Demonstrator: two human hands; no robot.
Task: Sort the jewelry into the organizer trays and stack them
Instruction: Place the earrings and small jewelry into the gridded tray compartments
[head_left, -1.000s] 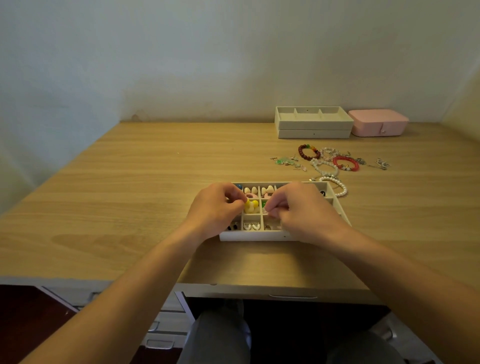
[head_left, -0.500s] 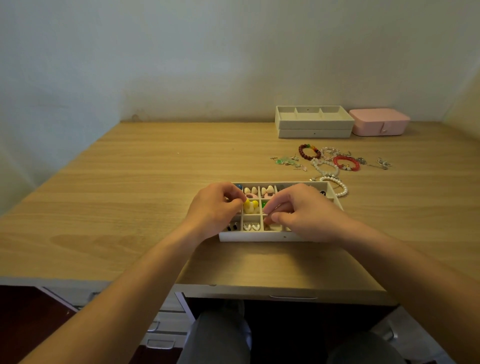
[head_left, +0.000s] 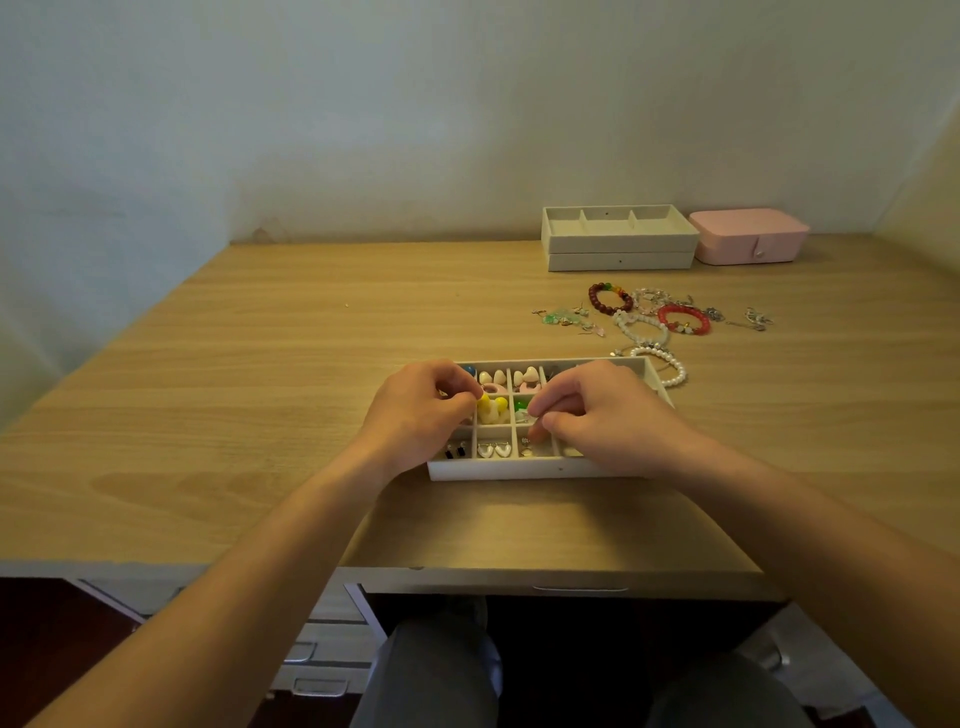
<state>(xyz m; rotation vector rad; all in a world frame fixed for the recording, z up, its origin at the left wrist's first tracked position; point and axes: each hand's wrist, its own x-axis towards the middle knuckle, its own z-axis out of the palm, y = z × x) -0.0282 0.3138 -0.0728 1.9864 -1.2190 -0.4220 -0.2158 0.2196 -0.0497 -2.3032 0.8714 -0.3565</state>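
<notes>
Under both hands: tray (head_left: 519, 470), divided, on desk (head_left: 260, 395), earrings in its compartments. Left hand (head_left: 421, 415): fingers curled, tips against yellow earring (head_left: 492, 406); grip cannot be told. Right hand (head_left: 608, 421): thumb and forefinger pinching clear piece (head_left: 525, 415) over a middle compartment. Beyond right hand: pearl bracelet (head_left: 670, 366) just beside tray; red bracelet (head_left: 683, 319). Farthest: stacked trays (head_left: 618, 244), pink box (head_left: 748, 236) beside.

Divided tray (head_left: 498, 470) near desk (head_left: 260, 415) front; loose bracelets (head_left: 649, 322) behind-right; stacked trays (head_left: 618, 244) rear
</notes>
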